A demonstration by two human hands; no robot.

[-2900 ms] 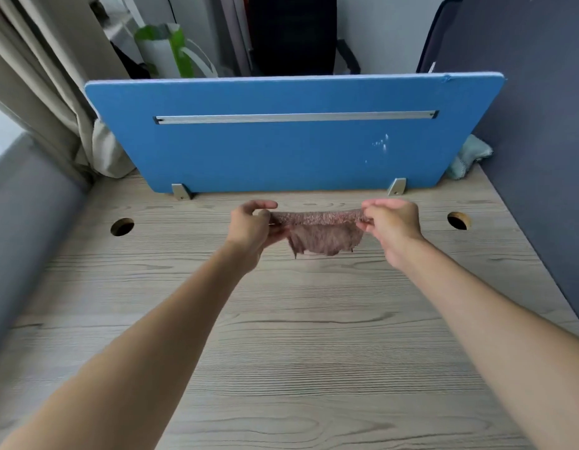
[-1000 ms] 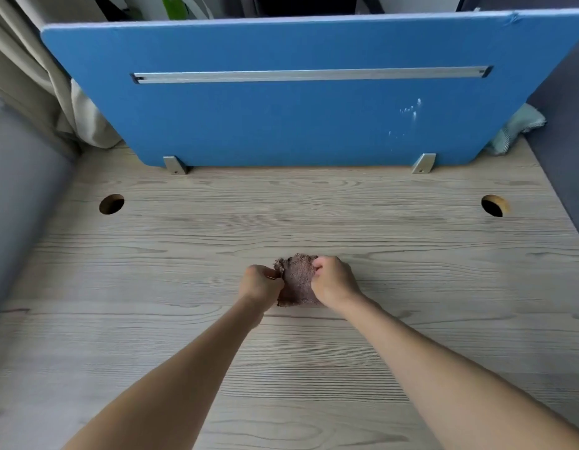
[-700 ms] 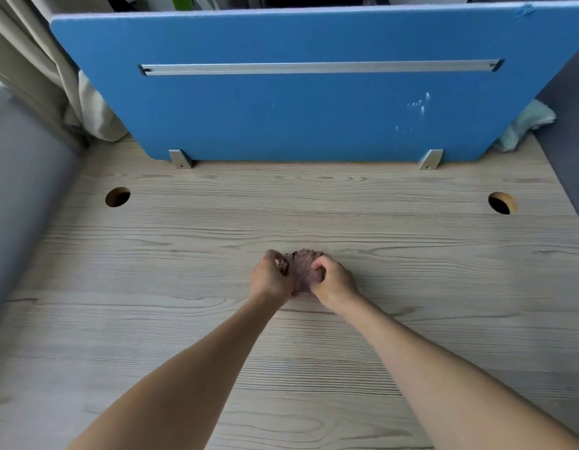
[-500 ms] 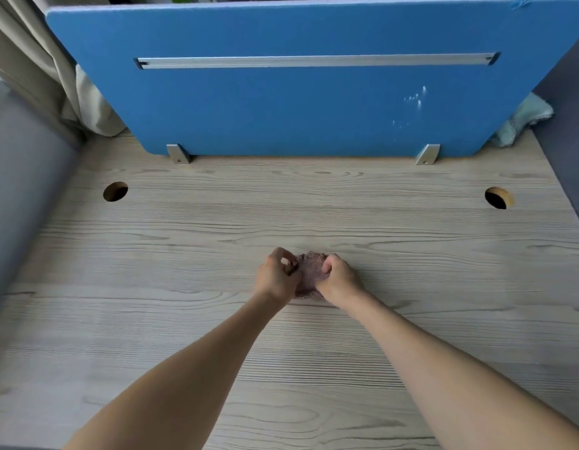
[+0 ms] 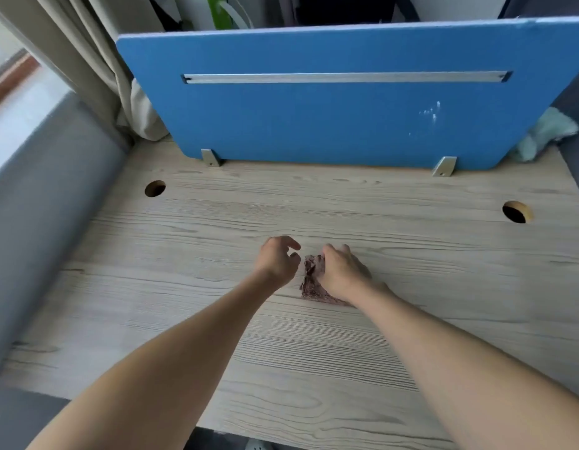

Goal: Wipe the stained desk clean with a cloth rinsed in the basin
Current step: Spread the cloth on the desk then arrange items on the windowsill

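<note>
Cloth [image 5: 311,284] is pressed onto the middle of the desk [image 5: 444,254] under the right hand [image 5: 341,271], fingers laid flat over it. The left hand [image 5: 276,259], loosely curled and empty, is held just left of it, so wiping is judged the right hand's work.

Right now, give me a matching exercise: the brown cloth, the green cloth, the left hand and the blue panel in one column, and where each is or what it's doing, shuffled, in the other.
Column one
1. brown cloth
2. green cloth
3. left hand
4. blue panel

Column two
A. upright along the back edge of the desk
B. on the desk, under the right hand
C. far right corner, by the panel's end
D. empty, fingers loosely curled

Pairs: 1-B, 2-C, 3-D, 4-A
</note>
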